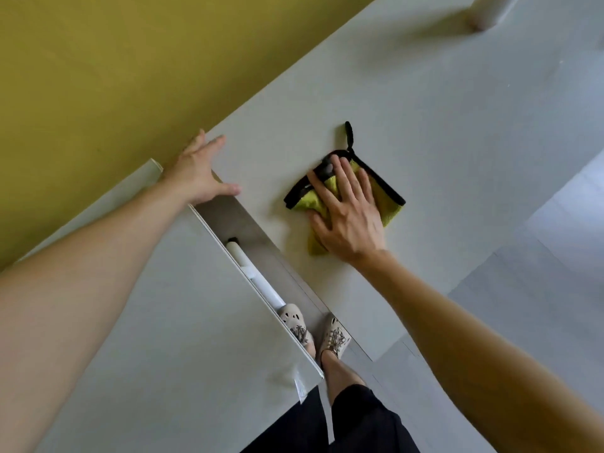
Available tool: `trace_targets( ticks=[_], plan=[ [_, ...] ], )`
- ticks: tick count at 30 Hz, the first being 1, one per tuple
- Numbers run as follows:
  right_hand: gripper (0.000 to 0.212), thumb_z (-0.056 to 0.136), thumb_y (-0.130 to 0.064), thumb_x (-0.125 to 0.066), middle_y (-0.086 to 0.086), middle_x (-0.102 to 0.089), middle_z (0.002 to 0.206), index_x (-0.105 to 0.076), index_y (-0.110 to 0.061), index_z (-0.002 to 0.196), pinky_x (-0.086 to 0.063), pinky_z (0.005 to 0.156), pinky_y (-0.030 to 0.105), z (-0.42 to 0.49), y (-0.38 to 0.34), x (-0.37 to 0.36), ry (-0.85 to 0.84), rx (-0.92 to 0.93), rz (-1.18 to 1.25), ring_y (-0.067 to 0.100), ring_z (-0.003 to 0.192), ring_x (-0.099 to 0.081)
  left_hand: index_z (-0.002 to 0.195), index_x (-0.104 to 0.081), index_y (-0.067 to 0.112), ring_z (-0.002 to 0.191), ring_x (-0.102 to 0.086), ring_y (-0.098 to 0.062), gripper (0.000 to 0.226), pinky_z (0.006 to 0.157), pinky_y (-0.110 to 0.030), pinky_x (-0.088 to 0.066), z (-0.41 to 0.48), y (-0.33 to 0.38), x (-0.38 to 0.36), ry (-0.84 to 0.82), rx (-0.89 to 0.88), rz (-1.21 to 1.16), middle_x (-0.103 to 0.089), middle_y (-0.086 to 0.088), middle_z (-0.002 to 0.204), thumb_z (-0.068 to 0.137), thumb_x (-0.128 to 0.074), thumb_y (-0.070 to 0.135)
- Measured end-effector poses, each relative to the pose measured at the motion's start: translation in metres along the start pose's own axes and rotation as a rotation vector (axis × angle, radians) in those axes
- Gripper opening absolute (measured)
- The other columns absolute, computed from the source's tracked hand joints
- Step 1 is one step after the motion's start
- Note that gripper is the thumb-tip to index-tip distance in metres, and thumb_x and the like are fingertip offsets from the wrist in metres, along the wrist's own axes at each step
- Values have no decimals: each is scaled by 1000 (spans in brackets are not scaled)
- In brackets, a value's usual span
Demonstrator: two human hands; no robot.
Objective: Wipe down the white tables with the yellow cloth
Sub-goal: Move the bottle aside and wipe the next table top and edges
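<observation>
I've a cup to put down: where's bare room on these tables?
Bare: the far table between yellow cloth and yellow wall, and the near table right of the left forearm. Crowded: between left hand and right hand.

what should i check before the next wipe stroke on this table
1. Right hand flat on the yellow cloth, fingers spread: ok.
2. Cloth lies folded on the white table, not bunched: ok.
3. Left hand rests on the table's corner, apart from the cloth: ok.
4. Black loop lies free on the table beyond the fingertips, caught on nothing: ok.
5. Far end of the table: a blurred pale object is there; whether it stands on the table: cannot tell.
6. Cloth damp enough, wiping face clean: cannot tell.
</observation>
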State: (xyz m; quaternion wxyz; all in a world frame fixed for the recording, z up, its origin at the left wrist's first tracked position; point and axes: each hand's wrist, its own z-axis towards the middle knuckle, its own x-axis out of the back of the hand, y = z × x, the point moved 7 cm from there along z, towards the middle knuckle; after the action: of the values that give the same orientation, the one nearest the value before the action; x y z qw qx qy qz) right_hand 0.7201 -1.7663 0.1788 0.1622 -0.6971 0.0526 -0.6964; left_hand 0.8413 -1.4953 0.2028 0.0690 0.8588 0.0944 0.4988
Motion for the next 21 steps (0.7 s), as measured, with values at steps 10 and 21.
trace_targets(
  ticks=[10, 21],
  plan=[
    [72, 108, -66, -42, 21, -17, 179, -42, -26, 168, -9, 135, 59, 25, -71, -25, -23, 22, -30, 35, 169, -8, 172, -27, 38, 167, -19, -29, 118, 133, -39, -25, 5, 0, 3, 64, -35, 27, -10, -5, 184, 78, -97, 47],
    [71, 107, -51, -63, 12, -8, 183, -38, -29, 169, -25, 130, 65, -109, -38, -2, -163, 103, -38, 33, 169, -8, 174, -19, 39, 169, -13, -30, 125, 133, -41, -25, 4, 3, 1, 40, -79, 37, -5, -6, 184, 76, -91, 66]
  ],
)
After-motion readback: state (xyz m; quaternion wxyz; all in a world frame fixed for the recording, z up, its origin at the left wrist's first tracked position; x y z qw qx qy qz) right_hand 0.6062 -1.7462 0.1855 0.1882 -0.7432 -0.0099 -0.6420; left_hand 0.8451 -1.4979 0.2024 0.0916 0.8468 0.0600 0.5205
